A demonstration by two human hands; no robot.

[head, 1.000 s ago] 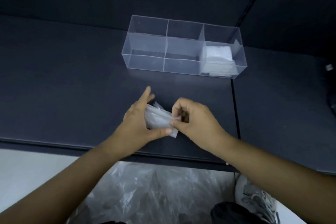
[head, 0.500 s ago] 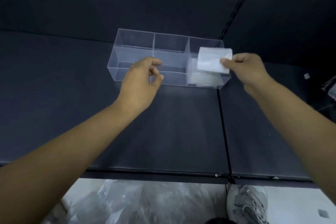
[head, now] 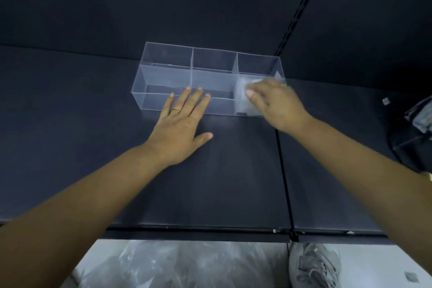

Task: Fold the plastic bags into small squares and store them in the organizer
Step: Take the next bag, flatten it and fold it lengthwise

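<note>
A clear plastic organizer (head: 163,77) with several compartments stands at the back of the dark table. My left hand (head: 182,121) lies flat on the table, its straight fingers touching the organizer's front wall. My right hand (head: 275,105) reaches into the front right compartment and holds a folded white plastic bag (head: 257,81) on top of the stack of folded bags (head: 243,103) there. Its fingers are mostly hidden behind the hand. The other compartments look empty.
A heap of loose clear plastic bags (head: 163,264) lies below the table's front edge, beside a grey shoe (head: 313,264). A dark bag (head: 416,133) sits at the right edge. A seam (head: 284,182) splits the tabletop. A dark wall rises behind the organizer.
My right hand carried the folded bag from the table's front up and down into the front right compartment. My left hand let go of it and moved flat against the organizer.
</note>
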